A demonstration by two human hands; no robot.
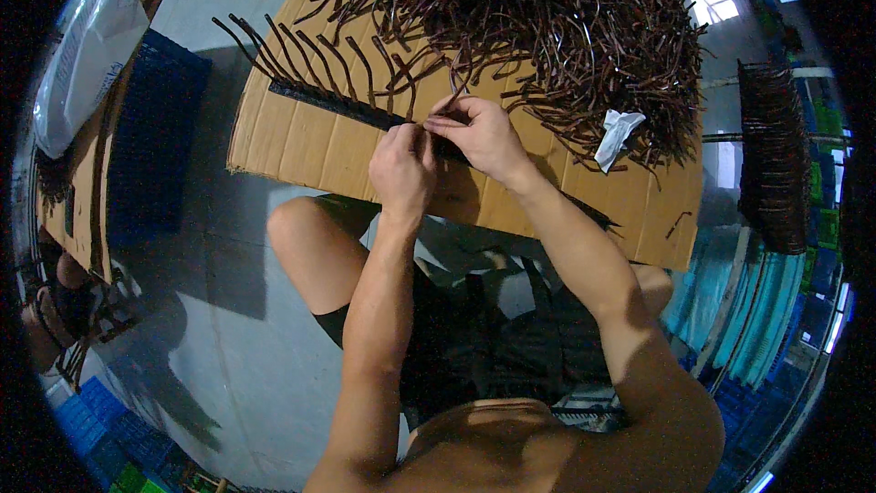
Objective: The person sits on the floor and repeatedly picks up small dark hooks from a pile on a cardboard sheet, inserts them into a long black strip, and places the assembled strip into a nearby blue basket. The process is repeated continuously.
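Note:
On a cardboard sheet in front of me lies a long dark strip (330, 102), with a row of thin curved brown rods (315, 50) sticking out along its left part. My left hand (401, 169) is closed on the strip near its middle, fingers bent over it. Just to the right, my right hand (481, 134) has thumb and fingertips pinched together around the lower end of a brown rod, at the strip. The fingertips of both hands nearly meet, and they hide where rod and strip join. Farther right, the strip passes under my right forearm.
A large tangled heap of brown rods (538, 9) covers the far part of the cardboard (301, 141). A crumpled white scrap (619, 139) lies on its near right edge. Blue crates (155, 137) stand at left, a rack of dark rods (776, 160) at right.

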